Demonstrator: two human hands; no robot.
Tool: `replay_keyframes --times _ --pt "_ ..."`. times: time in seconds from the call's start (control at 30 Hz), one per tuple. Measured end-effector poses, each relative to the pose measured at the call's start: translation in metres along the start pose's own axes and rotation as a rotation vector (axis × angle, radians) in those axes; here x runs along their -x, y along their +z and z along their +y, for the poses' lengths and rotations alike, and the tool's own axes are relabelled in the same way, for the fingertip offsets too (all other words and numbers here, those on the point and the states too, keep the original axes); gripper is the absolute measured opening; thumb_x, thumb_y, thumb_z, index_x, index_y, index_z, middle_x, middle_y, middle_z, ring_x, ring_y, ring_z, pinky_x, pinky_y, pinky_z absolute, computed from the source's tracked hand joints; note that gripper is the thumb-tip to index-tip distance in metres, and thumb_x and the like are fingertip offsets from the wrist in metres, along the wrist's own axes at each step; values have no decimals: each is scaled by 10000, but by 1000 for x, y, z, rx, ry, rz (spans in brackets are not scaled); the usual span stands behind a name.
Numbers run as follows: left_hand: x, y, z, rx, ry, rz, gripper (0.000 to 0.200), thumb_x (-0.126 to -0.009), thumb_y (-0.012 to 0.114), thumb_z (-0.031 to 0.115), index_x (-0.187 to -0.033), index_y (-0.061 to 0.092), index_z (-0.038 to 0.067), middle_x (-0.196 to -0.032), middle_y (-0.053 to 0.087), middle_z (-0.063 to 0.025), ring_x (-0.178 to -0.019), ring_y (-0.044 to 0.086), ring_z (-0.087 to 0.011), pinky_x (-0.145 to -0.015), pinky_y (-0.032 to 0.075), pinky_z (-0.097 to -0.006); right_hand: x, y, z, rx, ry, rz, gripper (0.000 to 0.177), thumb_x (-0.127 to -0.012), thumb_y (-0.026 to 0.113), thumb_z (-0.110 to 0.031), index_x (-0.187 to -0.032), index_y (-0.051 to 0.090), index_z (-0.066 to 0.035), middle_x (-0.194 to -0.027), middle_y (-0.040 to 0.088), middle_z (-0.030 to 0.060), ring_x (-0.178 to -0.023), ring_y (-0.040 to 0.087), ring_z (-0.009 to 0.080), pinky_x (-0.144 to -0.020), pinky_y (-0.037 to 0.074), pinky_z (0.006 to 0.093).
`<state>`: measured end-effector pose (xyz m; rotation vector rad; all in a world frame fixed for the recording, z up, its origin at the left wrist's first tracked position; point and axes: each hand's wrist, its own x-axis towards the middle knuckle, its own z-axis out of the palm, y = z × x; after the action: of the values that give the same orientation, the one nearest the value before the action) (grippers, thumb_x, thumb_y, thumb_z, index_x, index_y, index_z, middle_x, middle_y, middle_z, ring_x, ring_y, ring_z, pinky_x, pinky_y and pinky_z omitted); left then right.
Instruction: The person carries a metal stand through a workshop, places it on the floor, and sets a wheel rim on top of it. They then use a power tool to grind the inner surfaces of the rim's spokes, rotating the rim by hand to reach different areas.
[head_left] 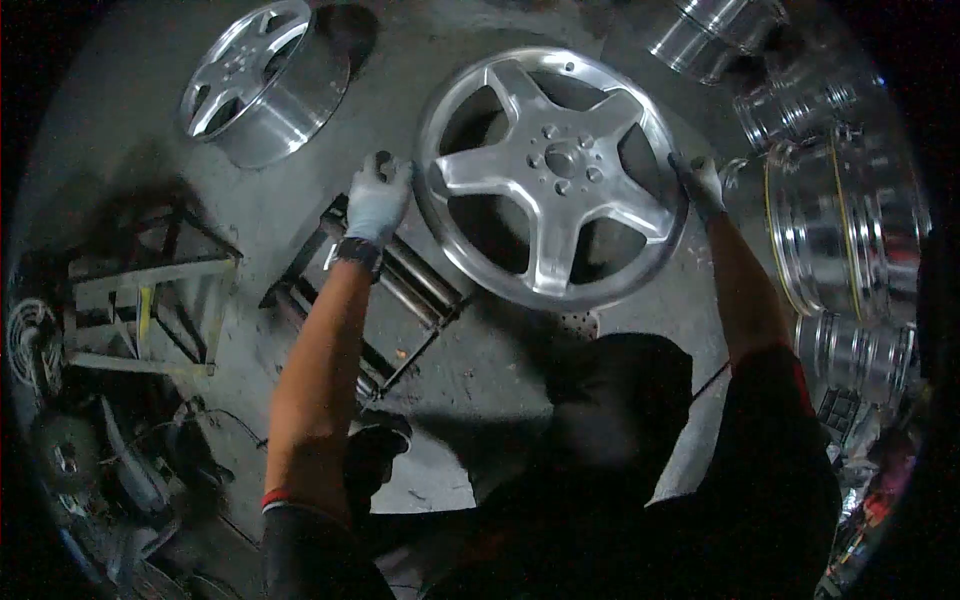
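Observation:
A silver five-spoke alloy wheel (563, 215) is held face up in front of me, its bolt holes and centre bore showing. My left hand (380, 195), in a white glove with a dark watch at the wrist, is at the wheel's left rim, fingers bent. On the opposite side, my right hand (704, 183), also gloved, grips the rim with its fingers partly hidden by the edge. Below and left of the wheel, a metal stand with rollers (415, 275) rests on the floor.
Another polished wheel (275, 110) lies tilted at the upper left. Several shiny wheel barrels (850, 220) are stacked along the right. A metal frame (150, 270) stands at the left, above dark tools and cables (150, 450). My dark shoe (385, 437) is near the roller stand.

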<state>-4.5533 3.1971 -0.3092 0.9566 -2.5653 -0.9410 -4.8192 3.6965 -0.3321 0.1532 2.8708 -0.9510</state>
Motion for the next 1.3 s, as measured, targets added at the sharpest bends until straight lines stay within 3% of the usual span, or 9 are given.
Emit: replay_keyframes --times 0.03,0.37,0.57,0.67,0.8,0.87,1.0,1.13,1.3 --pt "-10 7 6 -33 35 -32 627 -886 690 501 -1314 576 57 -1162 701 -224 -1045 679 -402 -934 519 -465 -11 -8 -7 12 66 -295 758 -791 784 -568 -1173 645 71 -1123 694 223 -1038 669 293 -869 515 410" --pt "-54 36 16 -128 -54 -289 606 -928 591 601 -1048 711 19 -1072 710 -249 -1039 677 -434 -898 539 -491 -48 33 27 -28 -193 -226 512 -823 809 -395 -1100 724 27 -1015 736 103 -900 675 196 -773 526 374" --pt "-53 29 15 -117 -121 -325 567 -912 637 552 -1123 710 31 -1137 697 -256 -1114 651 -423 -970 509 -467 -21 28 -3 -283 -263 -12 517 -764 874 -339 -1060 717 54 -965 756 130 -832 701 232 -743 548 404" --pt "-33 6 23 -94 -147 -264 573 -907 678 527 -1122 696 -4 -1033 726 -230 -1015 694 -390 -896 533 -434 14 -11 -48 -132 5 -111 468 -809 864 -264 -1105 703 60 -1063 738 125 -956 670 160 -840 542 363" --pt "-6 -5 -20 151 -153 -79 540 -911 729 457 -1093 678 -49 -978 738 -205 -903 717 -274 -812 531 -381 33 -23 -66 -521 -506 -19 408 -851 827 -230 -1123 719 55 -1041 761 131 -942 696 165 -857 553 348" --pt "17 -27 -24 385 -208 -93 417 -964 724 311 -1157 691 -58 -1043 746 -108 -942 677 -168 -864 523 -327 39 -50 -88 -349 -486 -84 367 -874 819 -191 -1141 708 34 -1065 751 90 -955 683 157 -868 544 335" --pt "85 -80 -1 566 -186 126 357 -951 737 287 -1080 700 -44 -968 746 -101 -864 662 -136 -789 521 -309 98 -103 -201 -152 -479 9 411 -855 837 -291 -1080 714 30 -708 651 -6 -579 530 68 -518 439 282" --pt "156 -93 -38 640 -368 266 355 -969 709 273 -1121 687 -47 -1005 739 -111 -902 663 -143 -804 521 -290 157 -123 -274 -228 -694 -85 350 -885 802 -184 -1132 705 45 -889 713 57 -828 598 73 -773 489 254" --pt "238 -76 -67 621 -492 462 384 -999 634 244 -1231 641 -61 -1087 722 -160 -921 672 -186 -832 533 -352 238 -136 -325 -249 -1035 -43 302 -831 818 -122 -1055 692 38 -849 691 83 -788 576 78 -737 494 266"
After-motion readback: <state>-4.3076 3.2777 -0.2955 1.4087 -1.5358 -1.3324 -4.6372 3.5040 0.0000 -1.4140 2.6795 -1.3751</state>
